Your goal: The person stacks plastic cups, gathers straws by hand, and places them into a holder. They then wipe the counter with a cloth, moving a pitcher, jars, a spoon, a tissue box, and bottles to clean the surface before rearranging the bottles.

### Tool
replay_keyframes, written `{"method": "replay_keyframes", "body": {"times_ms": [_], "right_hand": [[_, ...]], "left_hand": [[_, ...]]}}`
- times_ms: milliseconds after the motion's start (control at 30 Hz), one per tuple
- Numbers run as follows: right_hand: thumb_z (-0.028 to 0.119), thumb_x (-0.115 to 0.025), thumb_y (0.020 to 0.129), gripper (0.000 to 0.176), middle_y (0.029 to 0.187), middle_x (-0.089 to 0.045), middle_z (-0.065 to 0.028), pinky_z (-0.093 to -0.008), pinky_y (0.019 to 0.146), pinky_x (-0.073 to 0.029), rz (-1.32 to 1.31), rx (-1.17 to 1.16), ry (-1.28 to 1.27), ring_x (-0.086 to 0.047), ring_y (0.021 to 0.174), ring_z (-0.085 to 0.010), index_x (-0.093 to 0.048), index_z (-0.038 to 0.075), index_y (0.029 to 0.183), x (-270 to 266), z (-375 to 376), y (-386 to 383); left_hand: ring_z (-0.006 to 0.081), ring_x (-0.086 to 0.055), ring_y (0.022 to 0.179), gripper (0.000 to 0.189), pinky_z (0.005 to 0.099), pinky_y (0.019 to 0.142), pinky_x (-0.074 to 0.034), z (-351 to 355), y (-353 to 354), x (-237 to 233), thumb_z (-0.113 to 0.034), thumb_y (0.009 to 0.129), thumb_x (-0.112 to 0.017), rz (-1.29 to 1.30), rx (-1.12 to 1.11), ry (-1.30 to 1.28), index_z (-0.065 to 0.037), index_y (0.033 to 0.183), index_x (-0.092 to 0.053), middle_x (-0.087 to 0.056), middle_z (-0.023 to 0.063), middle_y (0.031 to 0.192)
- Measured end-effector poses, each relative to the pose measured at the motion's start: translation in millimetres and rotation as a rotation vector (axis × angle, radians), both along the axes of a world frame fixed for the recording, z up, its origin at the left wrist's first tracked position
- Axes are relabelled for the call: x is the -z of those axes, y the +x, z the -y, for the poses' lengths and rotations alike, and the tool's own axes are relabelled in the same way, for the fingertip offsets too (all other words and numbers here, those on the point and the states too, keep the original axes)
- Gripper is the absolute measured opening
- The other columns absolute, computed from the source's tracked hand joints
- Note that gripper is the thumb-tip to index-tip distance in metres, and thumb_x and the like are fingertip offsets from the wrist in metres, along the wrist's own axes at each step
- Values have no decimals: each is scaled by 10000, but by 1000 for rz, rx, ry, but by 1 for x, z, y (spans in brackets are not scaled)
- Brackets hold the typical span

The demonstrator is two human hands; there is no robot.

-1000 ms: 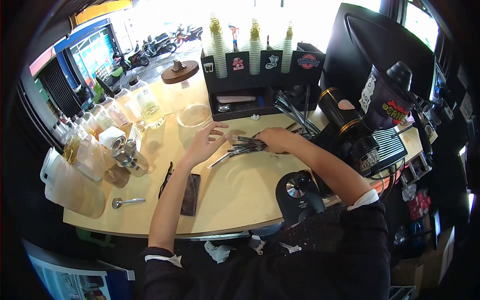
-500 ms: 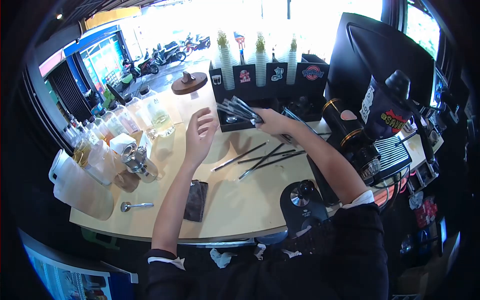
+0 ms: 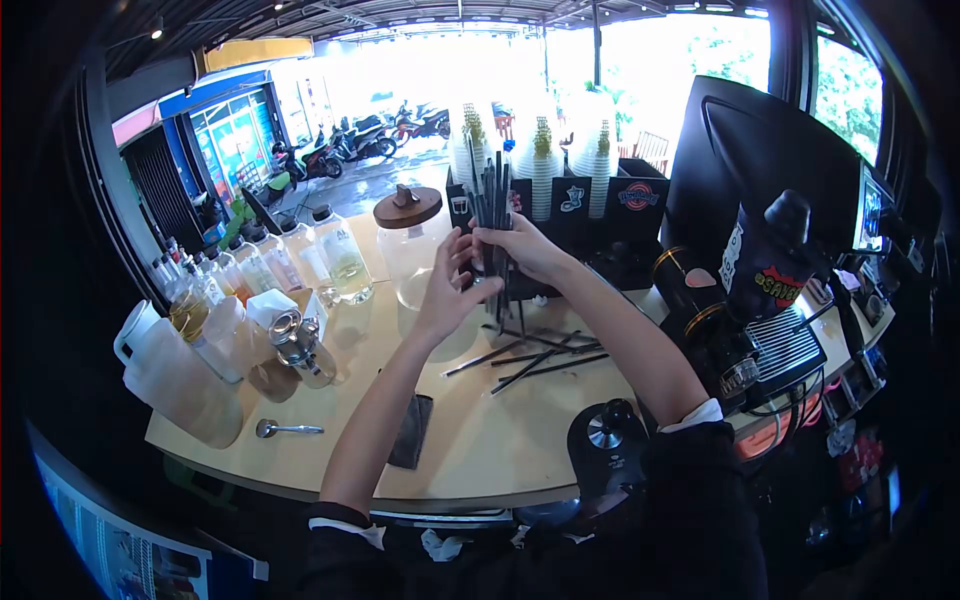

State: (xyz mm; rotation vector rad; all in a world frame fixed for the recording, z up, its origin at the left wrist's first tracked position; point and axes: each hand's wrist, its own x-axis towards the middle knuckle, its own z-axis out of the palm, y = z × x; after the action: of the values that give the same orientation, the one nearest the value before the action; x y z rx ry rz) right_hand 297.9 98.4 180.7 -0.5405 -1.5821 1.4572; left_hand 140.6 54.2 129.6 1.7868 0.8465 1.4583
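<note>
A bundle of thin black straws (image 3: 489,200) stands nearly upright in my right hand (image 3: 532,248), whose fingers wrap round its middle. My left hand (image 3: 448,298) is cupped close beside the bundle, thumb and fingers apart, fingertips right at the straws. Several loose black straws (image 3: 525,374) lie crossed on the tabletop (image 3: 500,440) below. Behind my left hand stands a clear jar (image 3: 402,262) with a brown wooden lid (image 3: 408,207).
On the left are labelled bottles (image 3: 343,258), a plastic pitcher (image 3: 180,380), a metal-topped shaker (image 3: 303,348) and a spoon (image 3: 290,429). A dark cloth (image 3: 411,432) lies near the front edge. Stacked cups (image 3: 541,180) stand in a black organizer; a coffee machine (image 3: 780,130) is at right.
My right hand has turned the straw bundle from slanting to nearly upright and brought it left. My left hand has moved in beside it. The camera view has tilted up.
</note>
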Motion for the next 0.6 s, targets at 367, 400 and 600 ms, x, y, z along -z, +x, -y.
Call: {"method": "replay_keyframes", "body": {"times_ms": [367, 400, 600], "right_hand": [[98, -614, 858, 340, 968, -598, -111, -291, 787, -502, -41, 61, 27, -603, 860, -161, -466, -4, 1147, -7, 14, -27], [112, -637, 841, 413, 1047, -585, -133, -294, 798, -500, 12, 135, 78, -602, 867, -163, -447, -7, 1189, -10, 16, -27], [140, -704, 765, 694, 1302, -421, -202, -308, 858, -478, 337, 215, 74, -571, 1010, -202, -336, -24, 1330, 1, 1, -7]], "left_hand": [[157, -621, 783, 518, 268, 683, -516, -2, 18, -7, -169, 797, -684, 7, -40, -153, 25, 1186, -402, -593, 105, 984], [129, -609, 721, 405, 245, 626, -499, -3, 19, -7, -157, 826, -653, 46, -49, -156, 16, 1131, -450, -601, 79, 913], [83, -575, 635, 196, 220, 559, -469, -36, -2, 2, -182, 891, -603, 268, -126, -132, -17, 983, -550, -593, 14, 739]]}}
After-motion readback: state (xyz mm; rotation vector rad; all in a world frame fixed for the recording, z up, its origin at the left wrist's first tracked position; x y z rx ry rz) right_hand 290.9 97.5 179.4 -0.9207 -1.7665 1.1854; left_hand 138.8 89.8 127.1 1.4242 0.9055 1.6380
